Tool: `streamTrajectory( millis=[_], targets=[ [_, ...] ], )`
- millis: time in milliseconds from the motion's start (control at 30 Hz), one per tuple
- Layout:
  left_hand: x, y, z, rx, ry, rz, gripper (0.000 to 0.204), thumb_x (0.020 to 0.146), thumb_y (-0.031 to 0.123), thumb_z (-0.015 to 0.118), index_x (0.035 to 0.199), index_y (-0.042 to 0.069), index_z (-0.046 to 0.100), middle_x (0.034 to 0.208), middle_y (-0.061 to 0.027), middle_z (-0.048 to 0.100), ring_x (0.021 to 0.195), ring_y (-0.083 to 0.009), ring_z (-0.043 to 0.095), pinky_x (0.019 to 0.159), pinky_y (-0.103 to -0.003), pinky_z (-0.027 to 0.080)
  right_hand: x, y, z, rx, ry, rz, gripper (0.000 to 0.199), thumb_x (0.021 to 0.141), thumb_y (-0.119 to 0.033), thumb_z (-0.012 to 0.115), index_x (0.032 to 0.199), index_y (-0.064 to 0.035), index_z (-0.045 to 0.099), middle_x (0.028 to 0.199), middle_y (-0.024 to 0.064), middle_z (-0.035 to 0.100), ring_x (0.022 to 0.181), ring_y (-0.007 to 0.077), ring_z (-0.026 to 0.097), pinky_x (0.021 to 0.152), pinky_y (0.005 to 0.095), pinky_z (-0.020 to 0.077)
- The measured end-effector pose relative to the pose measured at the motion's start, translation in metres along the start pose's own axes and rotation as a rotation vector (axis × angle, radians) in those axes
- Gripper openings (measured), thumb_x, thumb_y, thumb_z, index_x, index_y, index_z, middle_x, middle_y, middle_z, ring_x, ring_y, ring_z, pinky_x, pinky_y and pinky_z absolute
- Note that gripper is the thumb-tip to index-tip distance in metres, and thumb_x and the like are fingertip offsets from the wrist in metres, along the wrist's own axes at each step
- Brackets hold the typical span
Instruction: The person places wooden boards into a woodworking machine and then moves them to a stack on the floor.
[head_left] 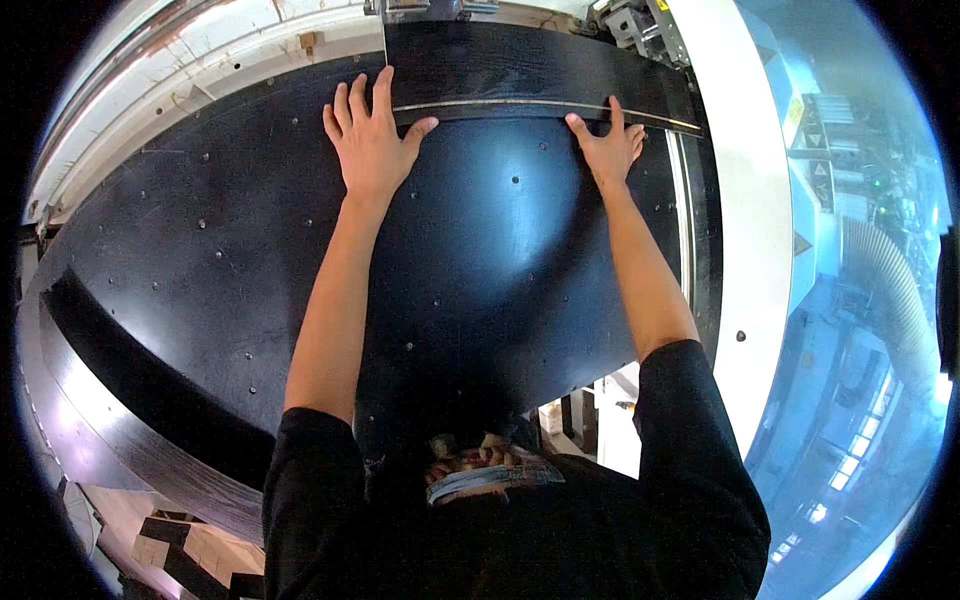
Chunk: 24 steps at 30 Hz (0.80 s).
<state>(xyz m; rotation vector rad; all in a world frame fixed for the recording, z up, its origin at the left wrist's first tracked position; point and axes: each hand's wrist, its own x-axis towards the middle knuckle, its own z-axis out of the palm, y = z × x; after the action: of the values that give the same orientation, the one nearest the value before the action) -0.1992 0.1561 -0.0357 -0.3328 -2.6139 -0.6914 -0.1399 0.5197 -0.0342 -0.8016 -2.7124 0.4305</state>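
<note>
A long black board (530, 65) with a pale, thin near edge lies across the far side of a black worktable (480, 250). My left hand (372, 150) is at the board's left end. Its fingers are spread and reach forward along that end, while the thumb points right, just short of the near edge. Toward the right end, my right hand (608, 150) has its index finger reaching over the near edge and its thumb out to the left beside it. Neither hand is wrapped around anything.
Small holes dot the tabletop. A metal rail (683, 210) runs along its right side, next to a white machine frame (750, 250) and a bluish transparent panel (850, 400). Dark boards (150, 410) lie at the left edge. Machine parts (635, 35) stand at the far right.
</note>
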Motion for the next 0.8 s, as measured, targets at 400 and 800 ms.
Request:
streamTrajectory(
  millis=[400,800],
  targets=[
    [-0.004,-0.007,0.007,0.102,-0.031,0.01,0.085,0.086,0.074,0.061,0.143,0.01,0.053,0.152,-0.0249,0.042,0.147,-0.0416,0.032,0.12,-0.062,0.021,0.002,0.0,0.0,0.01,-0.021,0.038,0.129,0.062,-0.092,0.069,0.161,-0.0201,0.028,0.158,0.0452,0.01,0.153,0.0536,-0.001,0.124,0.06,0.0041],
    [0.0,0.0,-0.002,0.037,-0.007,-0.029,0.095,0.079,0.07,0.072,0.145,0.007,0.045,0.149,-0.024,0.046,0.145,-0.0409,0.037,0.119,-0.062,0.024,-0.002,0.001,0.0,-0.022,-0.015,0.044,0.125,0.065,-0.091,0.067,0.16,-0.0205,0.029,0.158,0.0451,0.008,0.153,0.0542,0.0,0.124,0.0593,0.0039]
  ],
)
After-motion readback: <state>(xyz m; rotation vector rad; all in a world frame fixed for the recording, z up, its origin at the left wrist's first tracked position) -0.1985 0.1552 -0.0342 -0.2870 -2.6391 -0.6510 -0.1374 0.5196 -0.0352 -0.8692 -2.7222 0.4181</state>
